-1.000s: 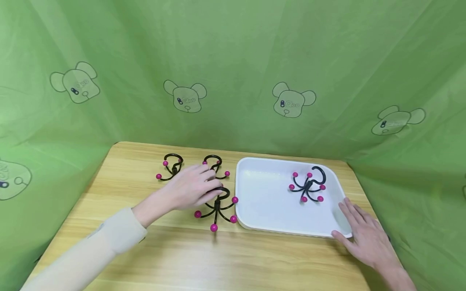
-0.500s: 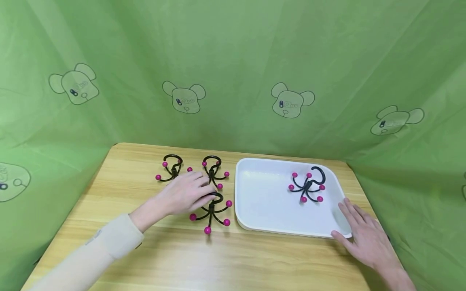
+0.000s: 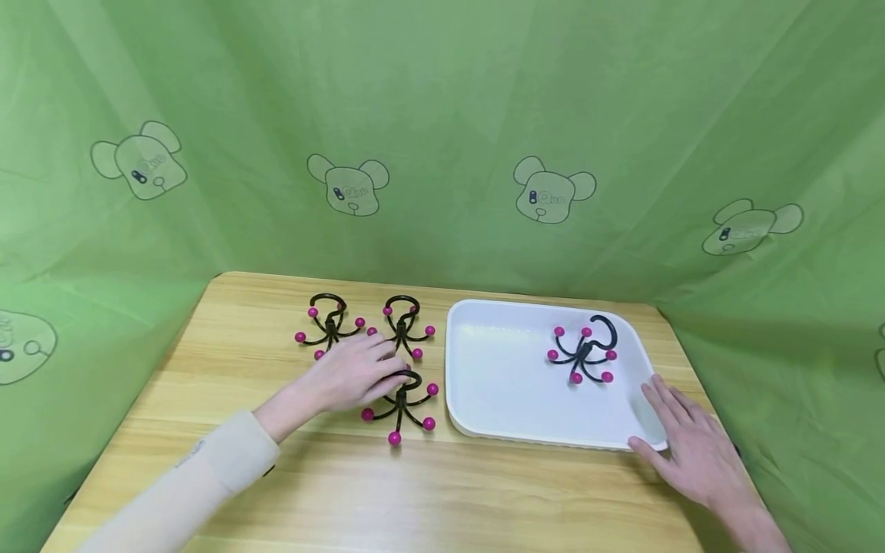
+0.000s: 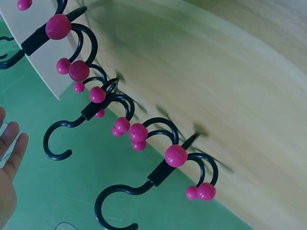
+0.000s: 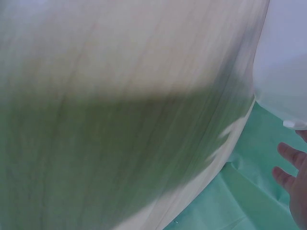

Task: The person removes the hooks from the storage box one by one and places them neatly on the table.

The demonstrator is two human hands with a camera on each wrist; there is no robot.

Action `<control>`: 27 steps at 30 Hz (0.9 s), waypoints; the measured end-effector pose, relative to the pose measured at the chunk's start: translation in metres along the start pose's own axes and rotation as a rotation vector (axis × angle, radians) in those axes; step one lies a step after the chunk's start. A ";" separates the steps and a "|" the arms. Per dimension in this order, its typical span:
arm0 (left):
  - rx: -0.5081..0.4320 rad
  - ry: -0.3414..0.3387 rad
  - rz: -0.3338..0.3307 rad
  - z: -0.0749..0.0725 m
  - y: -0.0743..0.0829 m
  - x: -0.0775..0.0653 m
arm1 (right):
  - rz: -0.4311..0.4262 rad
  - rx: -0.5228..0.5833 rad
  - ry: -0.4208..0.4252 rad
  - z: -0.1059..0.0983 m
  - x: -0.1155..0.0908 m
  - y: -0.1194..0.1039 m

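Note:
My left hand (image 3: 353,374) pinches the hook of a black hook hanger (image 3: 401,399) with several curved arms tipped in pink balls; it stands on the table left of the white tray. In the left wrist view this hanger (image 4: 36,40) is at upper left, its hook cut off by the edge, so the grip itself is hidden. Two like hangers stand behind the hand, a back-left hanger (image 3: 330,326) and a back-middle hanger (image 3: 401,329). Another hanger (image 3: 584,352) lies inside the tray (image 3: 498,399). With straight fingers, my right hand (image 3: 701,453) rests on the tray's right front corner.
The wooden table (image 3: 442,491) meets a green cloth (image 3: 449,138) with printed bear heads, which hangs behind and along both sides. The tray's raised rim runs close beside the front hanger's pink balls.
Over the last second, my left hand and the front hanger shift slightly left and toward me, away from the tray; the hanger then turns a little. My right hand stays on the tray.

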State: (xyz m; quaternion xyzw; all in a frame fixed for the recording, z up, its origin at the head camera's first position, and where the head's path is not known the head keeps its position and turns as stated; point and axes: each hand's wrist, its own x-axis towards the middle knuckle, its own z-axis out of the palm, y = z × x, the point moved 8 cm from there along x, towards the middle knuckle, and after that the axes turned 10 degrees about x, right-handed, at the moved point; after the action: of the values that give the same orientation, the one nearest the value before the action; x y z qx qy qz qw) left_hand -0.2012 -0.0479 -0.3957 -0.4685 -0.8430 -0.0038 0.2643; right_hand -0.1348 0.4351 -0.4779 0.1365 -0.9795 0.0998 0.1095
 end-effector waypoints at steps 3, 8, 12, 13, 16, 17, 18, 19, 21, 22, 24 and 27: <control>-0.002 -0.007 -0.004 0.003 0.000 -0.001 | 0.000 0.000 -0.001 0.000 0.000 0.000; -0.019 -0.018 -0.015 0.009 0.000 -0.003 | -0.002 0.001 0.003 -0.001 0.001 0.000; -0.042 -0.024 -0.027 0.013 0.000 -0.004 | -0.002 0.002 0.000 0.001 0.001 0.001; -0.045 -0.025 -0.030 0.014 0.000 -0.005 | -0.002 0.002 -0.001 0.001 0.000 0.001; -0.052 -0.024 -0.035 0.016 -0.001 -0.006 | -0.001 0.000 -0.002 0.002 0.000 0.001; -0.055 -0.023 -0.036 0.016 -0.001 -0.006 | 0.000 -0.002 -0.002 0.002 0.000 0.001; -0.055 -0.022 -0.037 0.017 -0.001 -0.006 | 0.000 -0.004 -0.001 0.002 0.000 0.001; -0.055 -0.021 -0.039 0.017 -0.001 -0.005 | 0.000 -0.004 -0.001 0.001 0.000 0.001; -0.057 -0.021 -0.042 0.017 -0.001 -0.005 | 0.000 -0.004 -0.001 0.001 0.000 0.001; -0.057 -0.022 -0.043 0.017 -0.001 -0.005 | 0.001 -0.007 0.000 0.001 0.000 0.001; -0.058 -0.021 -0.046 0.018 -0.002 -0.005 | 0.002 -0.006 0.000 0.001 0.000 0.001; -0.063 -0.026 -0.049 0.018 -0.002 -0.005 | 0.003 -0.004 0.002 0.001 0.000 0.002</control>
State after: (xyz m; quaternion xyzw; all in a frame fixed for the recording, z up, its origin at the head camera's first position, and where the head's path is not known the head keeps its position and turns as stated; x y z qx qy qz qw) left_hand -0.2082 -0.0483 -0.4134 -0.4558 -0.8571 -0.0309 0.2383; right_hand -0.1352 0.4368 -0.4792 0.1348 -0.9798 0.0980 0.1107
